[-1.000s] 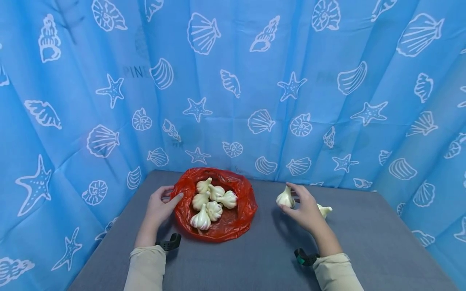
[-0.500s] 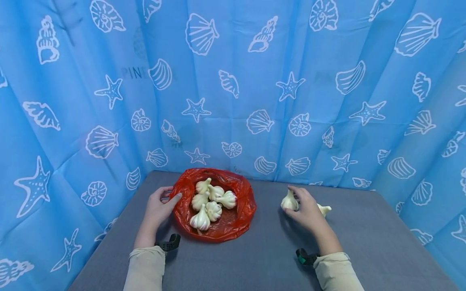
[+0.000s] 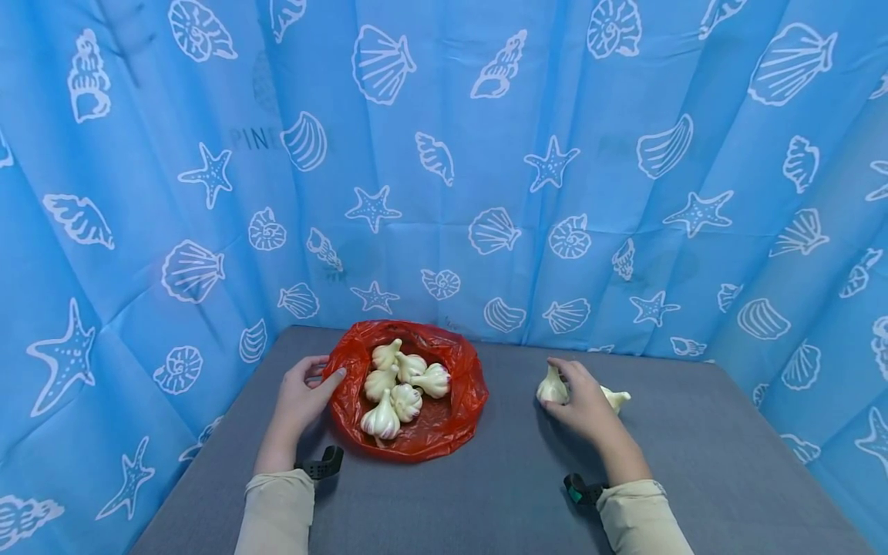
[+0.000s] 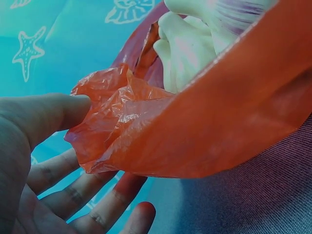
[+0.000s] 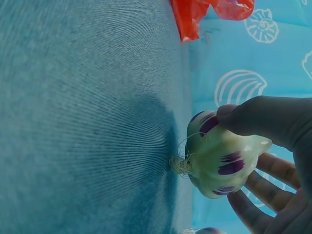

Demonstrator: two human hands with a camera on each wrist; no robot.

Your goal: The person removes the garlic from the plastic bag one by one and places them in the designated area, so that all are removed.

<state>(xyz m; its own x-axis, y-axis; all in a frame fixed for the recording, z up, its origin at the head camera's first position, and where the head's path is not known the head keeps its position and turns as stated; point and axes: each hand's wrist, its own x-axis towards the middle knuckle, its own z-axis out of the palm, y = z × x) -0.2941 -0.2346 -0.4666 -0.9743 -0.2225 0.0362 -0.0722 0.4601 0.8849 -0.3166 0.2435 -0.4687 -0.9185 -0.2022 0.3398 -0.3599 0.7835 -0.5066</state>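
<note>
The left hand [image 3: 300,401] holds the left rim of a red plastic bag [image 3: 473,393], which lies wide with several white garlic bulbs [image 3: 381,421] inside. In the left wrist view the thumb lies over the crumpled edge of the bag [image 4: 195,141], fingers spread beneath. Right of the bag, the right hand [image 3: 588,405] grips a garlic bulb [image 3: 552,388] that stands neck up. The right wrist view has thumb and fingertips around this purple-streaked bulb [image 5: 224,156], its roots at the tabletop.
Another bulb [image 3: 616,398] lies just behind the right hand, partly hidden by it. A grey cloth [image 3: 444,509] covers the table. Blue curtains [image 3: 444,193] with white shell and starfish prints hang along the back and sides.
The right hand has moved the gripped bulb slightly right and down to the tabletop. The left hand and bag look nearly unchanged.
</note>
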